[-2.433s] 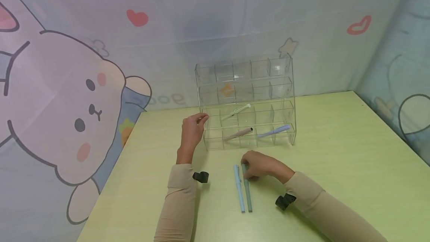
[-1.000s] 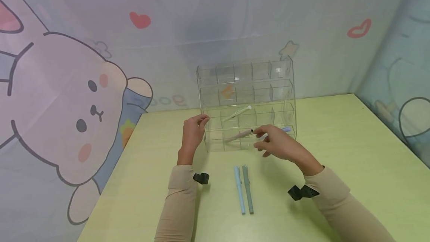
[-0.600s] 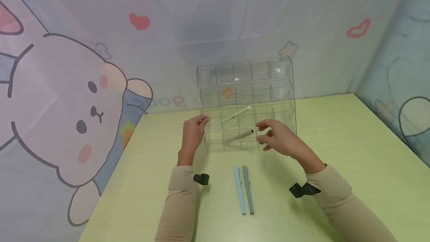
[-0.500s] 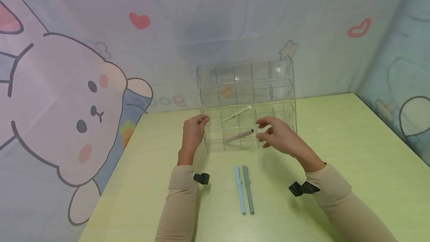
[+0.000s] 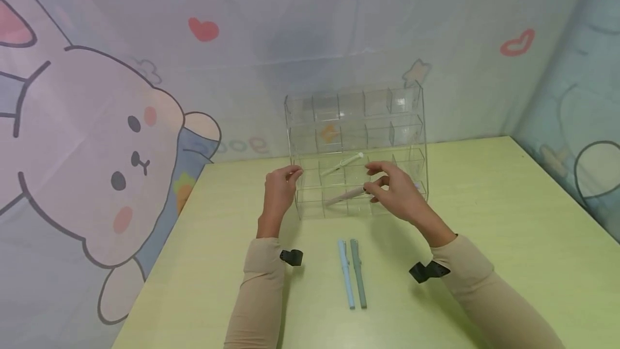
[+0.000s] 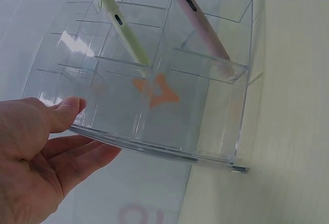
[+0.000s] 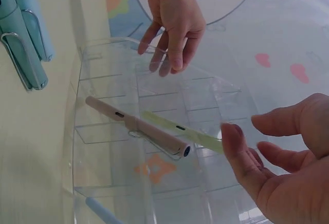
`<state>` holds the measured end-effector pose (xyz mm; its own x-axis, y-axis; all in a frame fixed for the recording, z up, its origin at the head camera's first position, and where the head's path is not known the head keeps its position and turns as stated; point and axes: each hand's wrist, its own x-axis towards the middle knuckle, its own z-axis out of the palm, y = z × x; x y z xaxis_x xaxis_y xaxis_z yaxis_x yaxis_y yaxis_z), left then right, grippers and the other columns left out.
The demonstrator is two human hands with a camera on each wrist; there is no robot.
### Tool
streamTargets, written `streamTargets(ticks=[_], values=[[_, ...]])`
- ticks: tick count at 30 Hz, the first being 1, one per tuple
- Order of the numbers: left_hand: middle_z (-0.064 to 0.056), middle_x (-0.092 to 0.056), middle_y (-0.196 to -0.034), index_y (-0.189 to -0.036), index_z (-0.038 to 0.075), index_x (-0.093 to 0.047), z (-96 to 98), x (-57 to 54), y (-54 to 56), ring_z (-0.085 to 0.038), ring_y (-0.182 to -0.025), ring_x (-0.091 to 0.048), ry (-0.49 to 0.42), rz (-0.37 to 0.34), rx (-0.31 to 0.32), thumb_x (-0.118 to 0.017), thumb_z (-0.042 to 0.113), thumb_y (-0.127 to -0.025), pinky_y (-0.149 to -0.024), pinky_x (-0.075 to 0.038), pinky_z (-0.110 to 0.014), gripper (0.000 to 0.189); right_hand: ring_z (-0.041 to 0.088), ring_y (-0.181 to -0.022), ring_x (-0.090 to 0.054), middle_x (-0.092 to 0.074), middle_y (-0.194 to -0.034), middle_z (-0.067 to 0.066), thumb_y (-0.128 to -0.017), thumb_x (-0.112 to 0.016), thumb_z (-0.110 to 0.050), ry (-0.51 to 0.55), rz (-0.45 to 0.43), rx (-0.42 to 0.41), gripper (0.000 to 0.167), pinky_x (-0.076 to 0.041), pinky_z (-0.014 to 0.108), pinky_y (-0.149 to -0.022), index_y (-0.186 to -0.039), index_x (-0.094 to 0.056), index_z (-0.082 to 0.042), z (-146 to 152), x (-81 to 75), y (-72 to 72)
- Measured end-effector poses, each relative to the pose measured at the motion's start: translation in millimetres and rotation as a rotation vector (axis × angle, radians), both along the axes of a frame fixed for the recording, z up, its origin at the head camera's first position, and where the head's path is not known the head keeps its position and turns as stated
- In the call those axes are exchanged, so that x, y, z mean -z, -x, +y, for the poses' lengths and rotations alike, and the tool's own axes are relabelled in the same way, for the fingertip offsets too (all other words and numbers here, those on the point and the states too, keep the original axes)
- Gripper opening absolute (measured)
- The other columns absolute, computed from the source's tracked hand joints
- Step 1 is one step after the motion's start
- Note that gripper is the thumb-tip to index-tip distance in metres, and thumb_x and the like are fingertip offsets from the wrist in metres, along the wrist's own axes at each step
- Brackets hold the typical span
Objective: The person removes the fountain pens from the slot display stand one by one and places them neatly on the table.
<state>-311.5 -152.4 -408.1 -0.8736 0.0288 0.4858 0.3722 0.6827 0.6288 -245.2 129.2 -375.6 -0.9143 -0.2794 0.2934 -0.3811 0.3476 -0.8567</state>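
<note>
A clear acrylic stepped rack (image 5: 353, 106) with divided compartments stands toward the back of the table. My left hand (image 5: 279, 190) pinches its left side panel, thumb on one face and fingers on the other in the left wrist view. My right hand (image 5: 397, 190) hovers before the lower tiers, thumb and fingers apart, with nothing held. Nearest to it is a pinkish-beige pen (image 5: 345, 196), slanting in the bottom tier. A light green pen (image 5: 342, 164) slants one tier higher. A lavender-blue pen (image 7: 103, 211) in the bottom tier is mostly hidden behind the right hand in the head view.
On the table in front of the rack lie a light blue pen (image 5: 346, 273) and a dark green pen (image 5: 358, 273), side by side. A printed cloth (image 5: 271, 42) hangs close behind the rack. The pale yellow-green table (image 5: 504, 220) extends to both sides.
My right hand has left the dark green pen on the table, risen to the rack's lower tiers, then shifted slightly left. My left hand has kept its grip on the rack's side.
</note>
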Motion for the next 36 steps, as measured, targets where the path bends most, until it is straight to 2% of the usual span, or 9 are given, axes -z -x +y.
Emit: streamTargets(ticks=[4, 8, 11, 18, 26, 32, 36], values=[[-0.013, -0.075, -0.104, -0.11, 0.003, -0.077, -0.4, 0.0, -0.5, -0.028, -0.082, -0.072, -0.009, -0.013, 0.0, -0.065, 0.016, -0.099, -0.072, -0.056, -0.042, 0.021, 0.04, -0.09, -0.067, -0.052, -0.13, 0.022, -0.1, -0.059, -0.006, 0.055, 0.025, 0.042, 0.043, -0.058, 0.029, -0.071, -0.14, -0.047, 0.003, -3.5, 5.2, 5.7], [-0.013, -0.075, -0.105, -0.111, 0.004, -0.077, -0.9, 0.3, 0.2, -0.028, -0.09, -0.072, -0.005, -0.021, -0.001, -0.064, 0.017, -0.1, -0.075, -0.056, -0.042, 0.021, 0.04, -0.092, -0.067, -0.05, -0.131, 0.021, -0.1, -0.058, -0.005, 0.073, 0.057, 0.09, 0.041, -0.058, 0.029, -0.07, -0.139, -0.048, 0.003, -5.4, 9.0, 10.1], [-0.013, -0.075, -0.105, -0.111, 0.004, -0.077, -1.5, 0.5, 0.0, -0.029, -0.089, -0.072, 0.001, -0.019, -0.005, -0.064, 0.017, -0.1, -0.074, -0.056, -0.041, 0.021, 0.039, -0.093, -0.067, -0.048, -0.135, 0.021, -0.1, -0.058, -0.006, 0.073, 0.081, 0.114, 0.042, -0.058, 0.029, -0.068, -0.141, -0.047, 0.002, -7.0, 11.3, 14.1], [-0.013, -0.075, -0.103, -0.109, 0.005, -0.077, -2.3, 4.2, -1.0, -0.026, -0.079, -0.071, -0.007, -0.018, -0.002, -0.065, 0.017, -0.099, -0.066, -0.053, -0.037, 0.02, 0.035, -0.097, -0.068, -0.042, -0.143, 0.02, -0.1, -0.059, -0.008, 0.09, 0.083, 0.104, 0.049, -0.057, 0.03, -0.065, -0.146, -0.044, 0.001, -14.6, 16.5, 21.3], [-0.012, -0.075, -0.103, -0.11, 0.005, -0.077, -0.2, 3.9, -3.0, -0.022, -0.073, -0.068, 0.003, -0.028, -0.001, -0.064, 0.017, -0.1, -0.064, -0.052, -0.035, 0.02, 0.029, -0.098, -0.069, -0.04, -0.148, 0.017, -0.1, -0.062, -0.013, 0.03, 0.085, 0.108, 0.058, -0.051, 0.032, -0.06, -0.152, -0.038, -0.004, -18.6, 20.3, 25.7], [-0.013, -0.075, -0.103, -0.11, 0.005, -0.077, 0.6, -0.4, -3.0, -0.021, -0.065, -0.062, 0.009, -0.02, -0.002, -0.064, 0.016, -0.1, -0.064, -0.05, -0.037, 0.02, 0.031, -0.093, -0.069, -0.041, -0.148, 0.021, -0.099, -0.062, -0.008, 0.088, 0.101, 0.107, 0.061, -0.056, 0.033, -0.064, -0.153, -0.034, -0.003, -22.5, 16.1, 32.7], [-0.013, -0.075, -0.102, -0.109, 0.005, -0.077, -0.4, -0.4, -1.4, -0.023, -0.071, -0.067, 0.007, -0.003, -0.005, -0.065, 0.016, -0.099, -0.065, -0.052, -0.038, 0.019, 0.034, -0.092, -0.07, -0.04, -0.149, 0.021, -0.1, -0.061, -0.008, 0.12, 0.077, 0.095, 0.062, -0.058, 0.038, -0.068, -0.154, -0.032, -0.003, -26.1, 14.1, 36.7]])
